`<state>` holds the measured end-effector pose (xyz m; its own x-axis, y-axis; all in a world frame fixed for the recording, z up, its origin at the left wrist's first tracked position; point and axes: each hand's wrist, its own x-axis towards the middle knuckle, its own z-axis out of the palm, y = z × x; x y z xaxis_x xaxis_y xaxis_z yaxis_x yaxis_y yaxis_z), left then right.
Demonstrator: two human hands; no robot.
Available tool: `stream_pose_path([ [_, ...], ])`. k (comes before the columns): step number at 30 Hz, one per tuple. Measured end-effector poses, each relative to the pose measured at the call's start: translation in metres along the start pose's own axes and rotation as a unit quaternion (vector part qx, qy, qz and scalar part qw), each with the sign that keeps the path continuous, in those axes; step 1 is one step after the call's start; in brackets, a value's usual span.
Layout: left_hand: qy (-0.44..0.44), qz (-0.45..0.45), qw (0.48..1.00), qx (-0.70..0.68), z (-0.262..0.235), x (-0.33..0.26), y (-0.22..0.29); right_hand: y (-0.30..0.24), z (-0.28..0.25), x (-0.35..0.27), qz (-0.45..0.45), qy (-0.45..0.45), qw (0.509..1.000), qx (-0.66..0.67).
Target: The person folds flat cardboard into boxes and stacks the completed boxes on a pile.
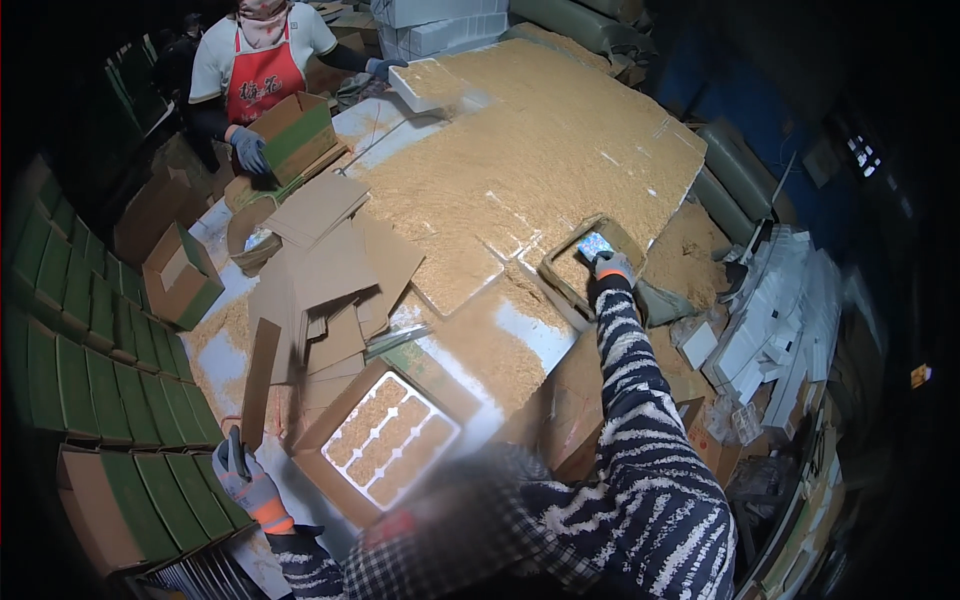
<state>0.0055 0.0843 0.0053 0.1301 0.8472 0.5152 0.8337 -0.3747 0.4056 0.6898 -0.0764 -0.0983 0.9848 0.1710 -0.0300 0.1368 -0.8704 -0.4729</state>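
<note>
My left hand [250,488], in a grey glove with an orange cuff, is closed on the lower end of a narrow-looking cardboard piece [261,385] that stands upright. Far to the right, my gloved right hand [612,265] reaches into a shallow brown-edged bin [552,268] and holds a small blue and white packet [595,245]. Before me lies an open cardboard box [330,484]. Inside it sits a white foam tray [443,442] with several long compartments full of tan, sawdust-like material.
Tan loose material [520,140] covers much of the white table. Flat cardboard sheets [320,250] lie left of centre. Rows of green and brown boxes [85,385] line the left side. Across the table a person in a red apron [262,80] handles a box [295,135]. White packages [775,320] lie right.
</note>
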Motion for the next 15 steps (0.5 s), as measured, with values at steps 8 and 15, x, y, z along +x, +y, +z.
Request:
stream_pose_path([
  [8, 0.008, -0.020, 0.997, -0.068, -0.010, -0.045, -0.012, 0.018, 0.015, 0.022, 0.002, 0.035, 0.998, 0.043],
  [15, 0.006, -0.026, 0.993, -0.113, -0.022, -0.057, -0.006, 0.030, -0.003, 0.007, -0.150, -0.113, 0.953, 0.236],
])
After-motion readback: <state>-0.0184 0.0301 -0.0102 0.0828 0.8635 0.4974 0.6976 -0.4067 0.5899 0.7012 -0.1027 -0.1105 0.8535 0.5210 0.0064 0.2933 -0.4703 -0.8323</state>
